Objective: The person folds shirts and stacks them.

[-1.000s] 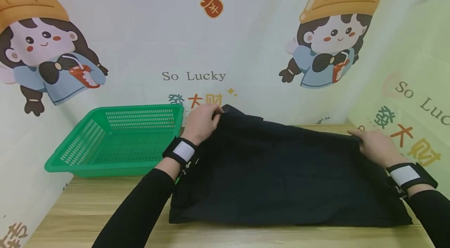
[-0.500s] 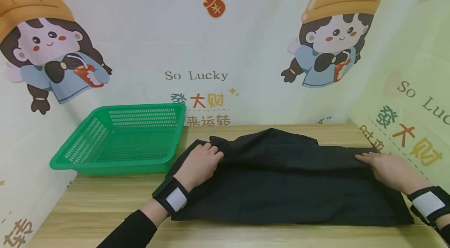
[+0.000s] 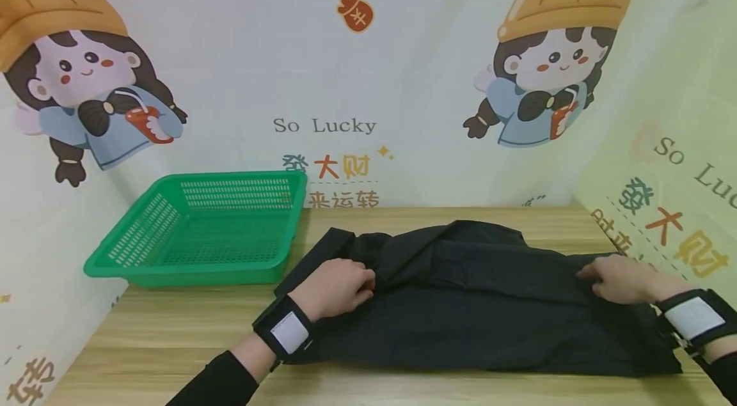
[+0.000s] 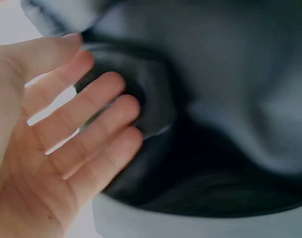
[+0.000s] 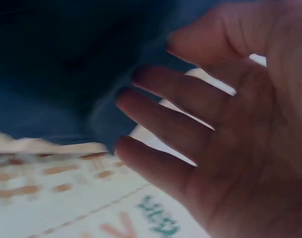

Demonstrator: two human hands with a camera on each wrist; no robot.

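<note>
Black cloth (image 3: 489,329) is lying all rumpled on the wooden counter (image 3: 173,335), just right of the green basket (image 3: 213,277). Left hand (image 3: 334,289) is over its left part, grip loose, fingers spread; right hand (image 3: 624,278) is at the far right end, grip spread too. Can't tell if either's actually touching fabric.

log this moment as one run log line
left grip: fingers extended, at black fabric | right grip: fingers extended, near fabric's right end | green perforated basket: left of fabric
</note>
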